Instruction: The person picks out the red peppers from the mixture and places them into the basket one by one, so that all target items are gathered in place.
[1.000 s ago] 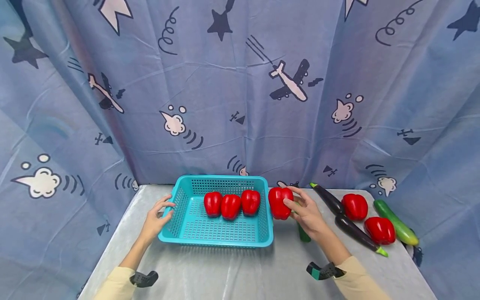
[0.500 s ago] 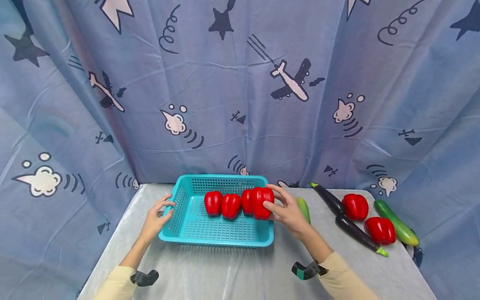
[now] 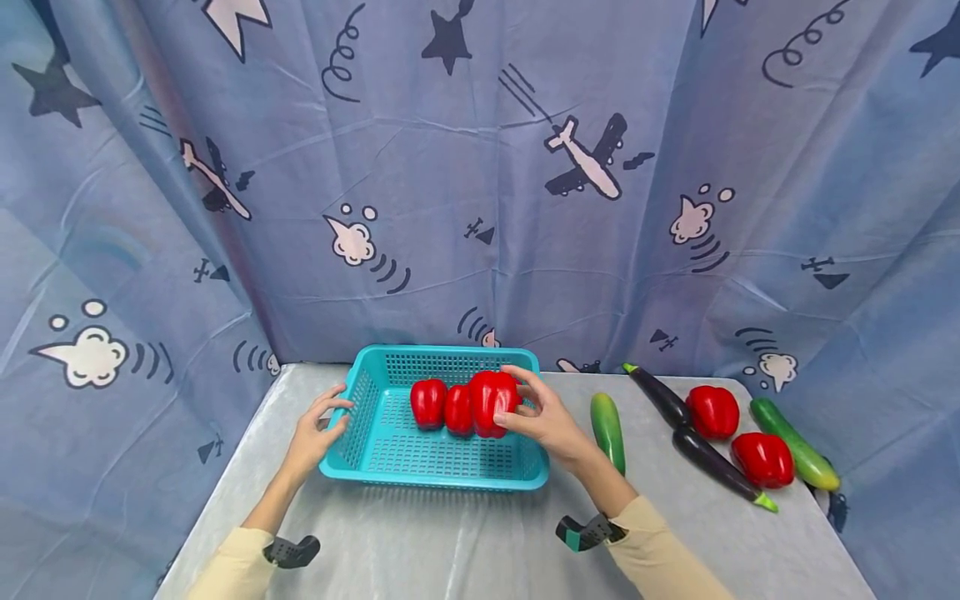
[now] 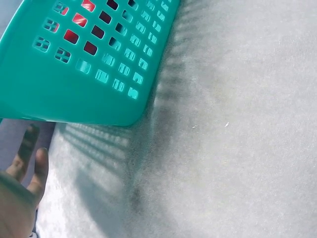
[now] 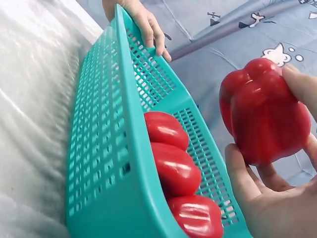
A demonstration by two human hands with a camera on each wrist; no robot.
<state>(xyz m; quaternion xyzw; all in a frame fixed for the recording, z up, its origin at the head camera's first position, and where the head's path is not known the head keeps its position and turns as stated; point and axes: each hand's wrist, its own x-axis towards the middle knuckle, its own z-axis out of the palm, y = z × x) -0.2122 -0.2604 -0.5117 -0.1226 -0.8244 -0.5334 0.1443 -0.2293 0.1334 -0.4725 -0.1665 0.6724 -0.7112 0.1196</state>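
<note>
A red bell pepper [image 3: 491,402] is pinched between the thumb and fingers of my right hand [image 3: 553,427], over the right half of a turquoise plastic basket [image 3: 435,482]. Up close in the right wrist view, the held bell pepper [image 5: 267,116] is raised above the rim. Inside the basket, three more bell peppers [image 5: 178,168] sit in a row; the held one hides the rightmost from the head view. My left hand [image 3: 309,437] is at the basket's left rim, fingers loosely extended over it. The left wrist view catches two of its fingers [image 4: 40,171] beside the basket corner.
Right of the basket lies a cucumber [image 3: 607,429]. Farther right are two eggplants [image 3: 716,462], two red bell peppers [image 3: 762,460] and another cucumber [image 3: 795,442] by the table edge. A patterned blue curtain [image 3: 450,208] hangs behind the pale tabletop [image 3: 420,550].
My right hand has carried the bell pepper leftward, from beside the basket's right rim to over its inside. The cucumber there is now uncovered. The left hand has stayed put.
</note>
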